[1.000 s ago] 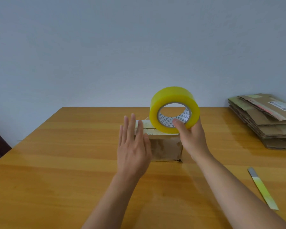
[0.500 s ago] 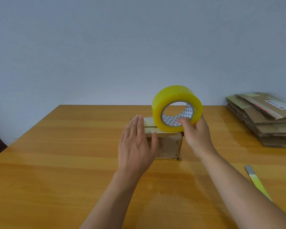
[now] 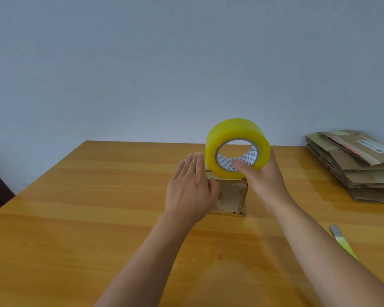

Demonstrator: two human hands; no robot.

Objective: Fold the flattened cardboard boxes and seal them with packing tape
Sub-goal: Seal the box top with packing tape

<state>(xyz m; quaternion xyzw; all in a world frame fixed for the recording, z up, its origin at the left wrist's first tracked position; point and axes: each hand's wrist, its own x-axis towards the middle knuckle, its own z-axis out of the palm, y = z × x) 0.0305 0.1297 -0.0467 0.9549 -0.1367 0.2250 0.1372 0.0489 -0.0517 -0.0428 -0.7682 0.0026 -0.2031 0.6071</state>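
**Tape roll set on the small box**

Pale grey wall backs the orange-brown wooden worktop (image 3: 75, 218). At its middle stands the small folded brown cardboard box (image 3: 232, 199). Your left hand (image 3: 192, 191) lies flat against the box's left side, grip spread, fingers straight. Your right hand (image 3: 263, 177) holds the yellow roll of packing tape (image 3: 237, 145) upright on the box's top, thumb hooked into the core. Flattened brown cardboard boxes (image 3: 359, 169) are stacked far right; a yellow-handled blade (image 3: 341, 240) lies near your right forearm.
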